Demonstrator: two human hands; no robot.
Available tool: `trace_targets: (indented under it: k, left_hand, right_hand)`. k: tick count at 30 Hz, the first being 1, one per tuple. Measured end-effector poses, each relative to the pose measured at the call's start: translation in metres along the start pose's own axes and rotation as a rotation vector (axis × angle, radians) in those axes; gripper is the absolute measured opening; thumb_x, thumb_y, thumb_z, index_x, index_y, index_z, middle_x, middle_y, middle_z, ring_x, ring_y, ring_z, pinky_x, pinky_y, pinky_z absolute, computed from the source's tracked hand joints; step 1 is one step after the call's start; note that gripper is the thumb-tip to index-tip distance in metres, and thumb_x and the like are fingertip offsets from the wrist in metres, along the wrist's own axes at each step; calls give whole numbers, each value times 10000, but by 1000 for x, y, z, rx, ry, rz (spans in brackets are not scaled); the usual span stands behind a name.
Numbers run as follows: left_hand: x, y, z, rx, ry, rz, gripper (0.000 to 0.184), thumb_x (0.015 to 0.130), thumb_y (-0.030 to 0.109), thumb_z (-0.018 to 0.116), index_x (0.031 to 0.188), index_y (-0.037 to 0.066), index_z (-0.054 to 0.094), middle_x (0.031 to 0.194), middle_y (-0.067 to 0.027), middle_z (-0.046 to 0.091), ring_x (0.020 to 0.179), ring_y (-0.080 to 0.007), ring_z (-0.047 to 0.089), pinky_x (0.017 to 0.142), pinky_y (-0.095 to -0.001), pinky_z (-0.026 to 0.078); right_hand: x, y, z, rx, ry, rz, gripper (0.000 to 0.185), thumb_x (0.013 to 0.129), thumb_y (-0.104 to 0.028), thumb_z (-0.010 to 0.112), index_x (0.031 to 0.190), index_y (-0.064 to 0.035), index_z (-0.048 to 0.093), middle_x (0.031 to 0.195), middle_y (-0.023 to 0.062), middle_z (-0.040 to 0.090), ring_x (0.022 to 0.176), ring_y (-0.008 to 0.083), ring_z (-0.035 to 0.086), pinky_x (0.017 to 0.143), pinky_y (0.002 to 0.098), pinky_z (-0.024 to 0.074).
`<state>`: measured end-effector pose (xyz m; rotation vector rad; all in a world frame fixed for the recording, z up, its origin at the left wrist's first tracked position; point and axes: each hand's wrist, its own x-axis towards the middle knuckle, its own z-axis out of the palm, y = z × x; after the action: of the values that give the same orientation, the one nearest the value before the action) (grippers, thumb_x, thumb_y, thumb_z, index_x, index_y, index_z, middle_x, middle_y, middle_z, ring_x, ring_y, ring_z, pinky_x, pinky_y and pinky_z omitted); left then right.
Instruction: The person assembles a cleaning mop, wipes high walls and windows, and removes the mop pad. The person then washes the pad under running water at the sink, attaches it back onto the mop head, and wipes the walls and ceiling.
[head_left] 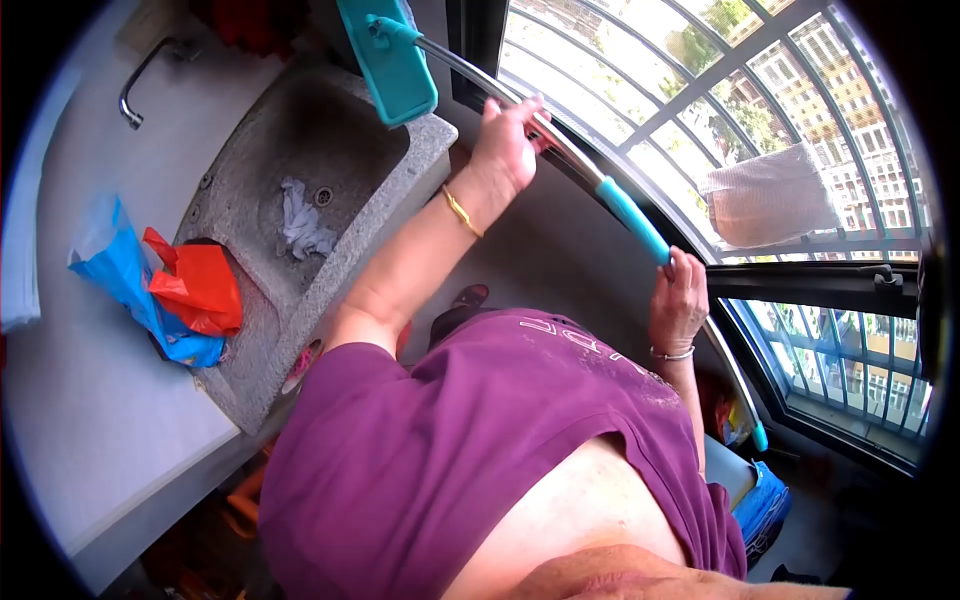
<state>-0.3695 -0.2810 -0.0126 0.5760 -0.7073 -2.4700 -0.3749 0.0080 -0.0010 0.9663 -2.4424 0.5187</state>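
Observation:
A flat mop crosses the upper view, its turquoise head tilted above the far corner of the stone sink. My left hand, below a gold bangle, is closed round the metal pole. Farther down the pole, my right hand, wearing a silver bracelet, grips it at the lower end of the turquoise sleeve. Beyond that hand the pole runs on to a turquoise end cap.
A crumpled pale cloth lies in the sink near the drain. Blue and red plastic bags rest at its left edge, under the tap side. A barred window with a hanging cloth borders the right.

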Motion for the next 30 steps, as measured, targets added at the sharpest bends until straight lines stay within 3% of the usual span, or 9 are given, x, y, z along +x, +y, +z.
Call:
trace_targets:
  k: [4,9,13,15,17,19,21,25,30]
  left_hand:
    - [61,12,-2,-202,22,0,121,885,68,505,769,40,486,716,-87,519,698,-217,534,726,-443,485]
    - [106,26,-2,-191,20,11,69,926,90,435,861,68,426,688,-67,502,622,-198,515,645,-425,484]
    - [143,21,-43,-154,147,67,88,940,127,403,882,75,364,613,-51,453,484,-158,477,477,-357,479]
    - [151,24,-63,-109,219,8,112,946,144,398,851,89,375,605,-30,445,477,-144,463,462,-348,466]
    - [149,28,-73,-111,180,-24,162,953,174,392,814,91,384,616,-29,454,493,-148,461,483,-335,454]
    - [157,29,-90,-132,133,-46,176,955,186,391,811,84,383,623,-39,460,501,-158,464,492,-335,451]
    - [166,29,-106,-81,127,-25,215,959,215,394,800,70,390,633,-56,472,523,-179,492,506,-351,486]
    - [177,33,-141,221,263,-239,389,962,350,380,820,3,479,654,-108,511,666,-280,601,680,-497,546]
    - [82,-29,-103,435,317,-226,270,920,259,512,990,21,404,821,-126,499,616,-264,615,551,-432,568]
  right_hand:
    - [44,-7,-32,-203,-238,-54,420,777,-60,626,1180,-98,517,977,114,586,846,295,596,711,386,492]
    - [68,12,-105,-173,-765,169,444,773,-159,637,1194,-104,508,801,141,621,730,328,604,659,410,471]
    - [59,14,-126,267,-1203,593,381,784,-100,589,1155,-64,513,663,109,552,602,264,580,610,350,464]
    - [31,14,-115,398,-1114,426,432,791,-106,592,1199,-46,464,651,91,526,571,195,573,565,320,464]
    - [27,14,-107,416,-1203,498,521,805,-133,598,1282,-49,406,661,73,541,575,144,570,528,284,463]
    - [27,16,-99,777,-1286,802,555,822,-149,595,1328,-65,383,660,46,540,557,117,552,505,257,456]
    - [35,6,-88,790,-1341,902,579,836,-158,585,1361,-78,355,658,30,526,524,109,523,494,243,445]
    - [36,-21,-61,719,-1236,755,523,818,-116,578,1315,-74,422,688,35,485,598,107,464,570,245,411]
    - [15,-24,-39,604,-1104,611,542,794,-55,574,1313,-81,422,722,76,504,642,142,465,644,260,420]
